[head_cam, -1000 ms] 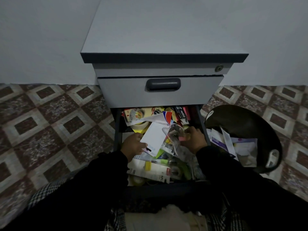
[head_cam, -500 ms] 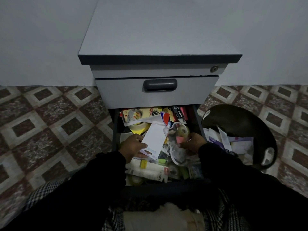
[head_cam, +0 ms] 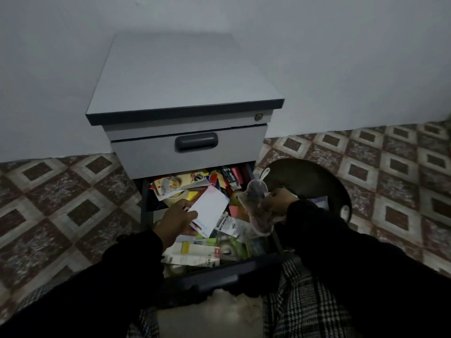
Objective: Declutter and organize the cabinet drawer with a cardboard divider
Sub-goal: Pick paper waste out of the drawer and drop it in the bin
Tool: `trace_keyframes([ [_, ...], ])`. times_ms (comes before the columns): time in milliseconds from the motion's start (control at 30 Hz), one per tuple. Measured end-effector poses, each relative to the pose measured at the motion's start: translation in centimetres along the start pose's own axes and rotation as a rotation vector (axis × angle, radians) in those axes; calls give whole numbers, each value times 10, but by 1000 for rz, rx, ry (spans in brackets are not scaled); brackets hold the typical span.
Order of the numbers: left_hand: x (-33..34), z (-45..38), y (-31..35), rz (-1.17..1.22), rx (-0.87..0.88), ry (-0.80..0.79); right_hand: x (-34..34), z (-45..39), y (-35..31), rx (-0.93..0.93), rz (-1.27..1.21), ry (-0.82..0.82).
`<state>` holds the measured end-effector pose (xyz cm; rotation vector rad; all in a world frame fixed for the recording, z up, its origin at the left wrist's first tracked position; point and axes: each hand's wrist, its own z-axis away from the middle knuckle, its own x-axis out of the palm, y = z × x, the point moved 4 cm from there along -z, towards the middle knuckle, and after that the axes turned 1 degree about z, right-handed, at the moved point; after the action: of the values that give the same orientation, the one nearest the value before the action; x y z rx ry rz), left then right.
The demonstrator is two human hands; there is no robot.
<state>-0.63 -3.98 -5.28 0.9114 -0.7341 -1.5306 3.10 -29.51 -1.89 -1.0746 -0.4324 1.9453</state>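
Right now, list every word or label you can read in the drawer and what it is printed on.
"stapler": on the black pack at the back of the drawer.
"STAPL", cut off at the edge: on the white box at the front.
Print on the white card in the left hand and on the other packets: too blurred to read.

cabinet [head_cam: 185, 74]: smooth matt grey laminate | card [head_cam: 209, 211]: white paper | bag [head_cam: 256, 206]: clear glossy plastic | floor [head_cam: 61, 191]: patterned tile | sleeves [head_cam: 341, 252]: dark matt cloth
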Motion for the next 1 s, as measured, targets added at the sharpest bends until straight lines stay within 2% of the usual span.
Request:
trace_keyframes([
  [233, 37, 7, 42, -137, 207, 101, -49, 10, 23, 49, -7, 38],
  [400, 87, 6, 73, -182, 260, 26, -83, 6, 40, 78, -36, 75],
  [733, 186, -44, 85, -187, 183, -108, -134, -30, 72, 131, -18, 148],
  [1000, 188, -65, 77, -147, 137, -124, -128, -50, 69, 122, 27, 180],
])
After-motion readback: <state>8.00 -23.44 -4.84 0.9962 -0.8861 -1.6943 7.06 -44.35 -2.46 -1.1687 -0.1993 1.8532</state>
